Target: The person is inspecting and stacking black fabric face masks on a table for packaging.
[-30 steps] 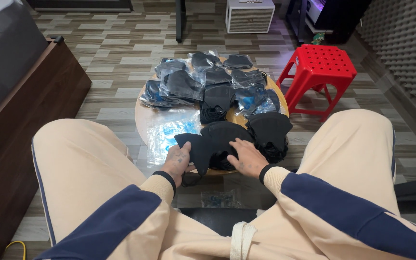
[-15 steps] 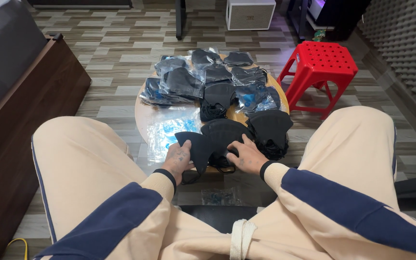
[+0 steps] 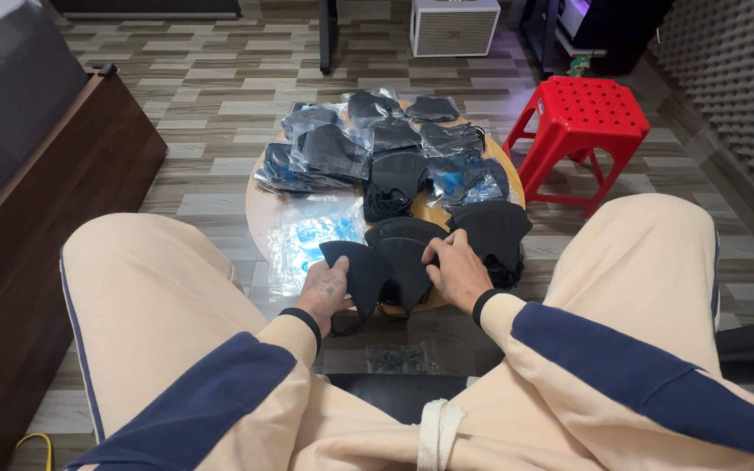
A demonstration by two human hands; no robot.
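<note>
A small round wooden table (image 3: 259, 218) stands between my knees. My left hand (image 3: 325, 292) grips a folded black face mask (image 3: 355, 266) at the table's near edge. My right hand (image 3: 454, 269) rests with its fingers on a second black mask (image 3: 403, 249) beside the first. A pile of loose black masks (image 3: 492, 234) lies just to the right of that hand. Several black masks sealed in clear bags (image 3: 377, 144) cover the far half of the table. Empty clear bags with blue print (image 3: 311, 240) lie at the left.
A red plastic stool (image 3: 579, 118) stands to the right of the table. A dark wooden cabinet (image 3: 41, 201) runs along the left. A white box (image 3: 454, 26) sits on the floor at the back. A clear packet (image 3: 399, 358) lies on the floor below the table.
My left hand has drawn the black mask slightly toward me and to the left; my right hand stays on the neighbouring mask.
</note>
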